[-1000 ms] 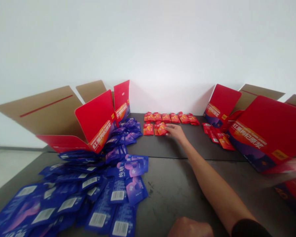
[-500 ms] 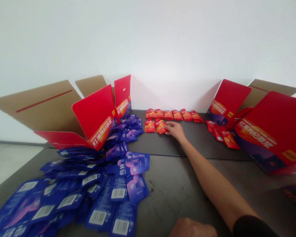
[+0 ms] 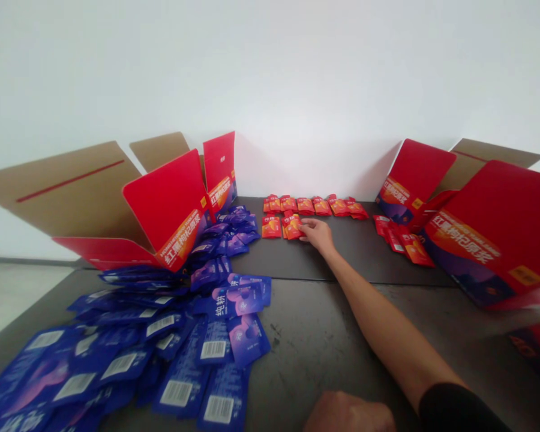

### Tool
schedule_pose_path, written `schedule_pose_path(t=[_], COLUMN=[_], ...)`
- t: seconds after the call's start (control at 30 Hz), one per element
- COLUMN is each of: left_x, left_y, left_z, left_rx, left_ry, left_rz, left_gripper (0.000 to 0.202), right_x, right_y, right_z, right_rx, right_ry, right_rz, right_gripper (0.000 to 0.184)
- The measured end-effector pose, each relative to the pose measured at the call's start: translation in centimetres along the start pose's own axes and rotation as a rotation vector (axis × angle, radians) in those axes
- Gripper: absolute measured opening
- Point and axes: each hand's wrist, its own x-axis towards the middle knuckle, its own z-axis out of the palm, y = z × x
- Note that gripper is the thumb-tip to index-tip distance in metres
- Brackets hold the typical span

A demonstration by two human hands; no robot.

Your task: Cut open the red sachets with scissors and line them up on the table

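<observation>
My right hand [image 3: 315, 234] reaches across the dark table, thumb and fingers closed on the right edge of a small red pouch [image 3: 291, 227]. That pouch lies flat, just right of another red pouch [image 3: 271, 227]. Behind them runs a row of red pouches [image 3: 305, 206] in small overlapping groups. At the bottom edge, my left hand [image 3: 348, 414] is curled into a fist, partly cut off by the frame. Whatever it may hold is hidden.
Blue pouches [image 3: 175, 336] lie heaped on the left, spreading back beside an open red carton [image 3: 171, 207]. On the right stand more open red cartons [image 3: 486, 234], with several red pouches [image 3: 402, 240] next to them. A white wall [image 3: 297, 90] rises behind the table [image 3: 324, 324].
The red pouch at my right hand has turned from tilted to nearly straight, in line with its neighbour. My left hand stays about where it was. The view has shifted slightly.
</observation>
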Motion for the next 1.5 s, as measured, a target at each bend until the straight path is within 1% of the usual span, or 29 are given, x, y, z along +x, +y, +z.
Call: schedule_pose_path(t=[0.1,0.27,0.4,0.57,0.7,0.8,0.9,0.97,1.03,1.1,1.13,1.2,1.27,1.33,1.4,1.43,1.5], left_x=[-0.2,-0.2,-0.2,-0.4,-0.8,-0.9,-1.0,-1.0,-0.9,-0.8,-0.8,-0.7,-0.7,-0.7,-0.7,-0.6,-0.5], left_y=[0.3,0.2,0.3,1.1,1.8,2.1,2.3,2.3,2.3,2.3,2.3,2.4,2.6,2.7,2.7,2.7,2.5], left_z=[-0.2,-0.1,0.2,-0.2,-0.4,-0.5,-0.7,-0.7,-0.8,-0.8,-0.8,-0.9,-0.8,-0.7,-0.6,-0.6,-0.5], left_rx=[-0.003,0.039,0.107,0.12,0.093,0.049,0.013,-0.01,-0.021,-0.02,-0.02,-0.02,-0.018,-0.008,0.002,0.007,0.017], left_ry=[0.005,-0.032,-0.003,-0.034,0.02,0.024,0.042,0.072,0.083,0.073,0.065,0.069,0.099,0.126,0.133,0.128,0.125], left_rz=[-0.021,-0.03,-0.04,-0.059,-0.096,-0.097,-0.08,-0.082,-0.096,-0.109,-0.109,-0.109,-0.102,-0.098,-0.106,-0.118,-0.151], left_gripper=[0.002,0.007,0.015,0.008,0.008,0.006,0.012,0.017,0.022,0.025,0.025,0.025,0.024,0.025,0.025,0.025,0.026], right_x=[-0.2,-0.3,-0.3,-0.2,-0.1,-0.5,-1.0,-1.2,-1.2,-1.1,-1.1,-1.3,-1.9,-2.8,-3.7,-4.0,-4.5], right_y=[-0.4,-0.7,-0.5,-0.1,0.0,-0.1,-0.6,-1.3,-2.1,-2.6,-2.6,-2.1,-1.0,0.4,1.6,2.0,2.6], right_z=[-0.4,-0.7,-0.6,-0.6,-0.7,-0.7,-0.6,-1.2,-2.9,-6.0,-8.1,-12.9,-17.8,-21.7,-24.3,-25.1,-25.8], right_rx=[-0.115,-0.258,-0.321,-0.359,-0.371,-0.372,-0.368,-0.359,-0.36,-0.422,-0.493,-0.687,-0.877,-1.019,-1.099,-1.119,-1.134], right_ry=[0.014,0.042,0.055,0.057,0.063,0.078,0.113,0.157,0.219,0.277,0.302,0.294,0.314,0.353,0.375,0.385,0.392], right_rz=[-0.043,-0.099,-0.119,-0.15,-0.169,-0.193,-0.239,-0.278,-0.324,-0.373,-0.388,-0.367,-0.286,-0.197,-0.108,-0.07,-0.001], right_gripper=[0.029,0.028,0.028,0.025,0.023,0.021,0.022,0.027,0.034,0.038,0.038,0.041,0.046,0.052,0.057,0.058,0.059])
